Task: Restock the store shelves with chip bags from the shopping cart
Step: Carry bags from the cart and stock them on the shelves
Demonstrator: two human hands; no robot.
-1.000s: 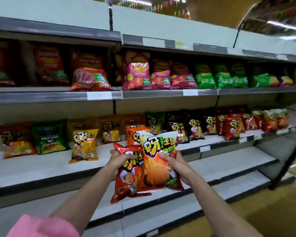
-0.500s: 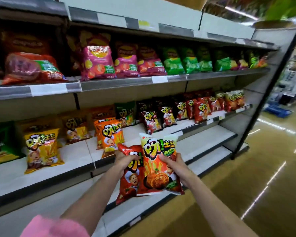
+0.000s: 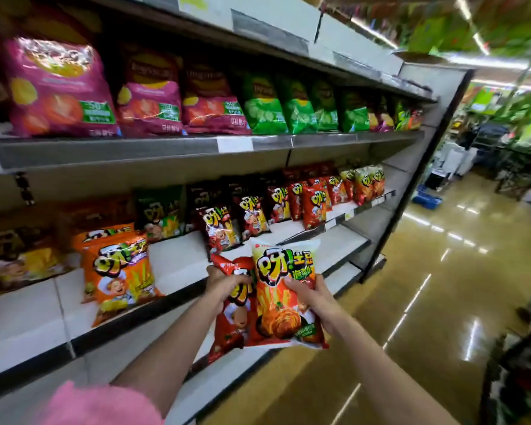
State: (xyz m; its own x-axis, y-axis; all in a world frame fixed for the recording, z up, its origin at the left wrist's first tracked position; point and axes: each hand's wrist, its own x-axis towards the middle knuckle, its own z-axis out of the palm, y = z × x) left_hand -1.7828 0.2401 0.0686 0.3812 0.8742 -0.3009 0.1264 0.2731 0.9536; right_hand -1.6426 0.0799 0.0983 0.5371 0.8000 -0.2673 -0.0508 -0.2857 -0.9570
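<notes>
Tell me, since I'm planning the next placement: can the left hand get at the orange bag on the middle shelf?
Probably not yet: the left hand is gripping the red bag, though nothing blocks the orange bag.

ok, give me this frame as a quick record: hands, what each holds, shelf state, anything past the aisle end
left hand: grip on red bag
right hand: grip on orange bag, which overlaps the red bag's front
bags' position: in the air in front of the middle shelf, not yet placed
middle shelf: bare white patches between standing bags
top shelf: pink bags, then green bags to the right
aisle end: blurred, blue crate on floor
</notes>
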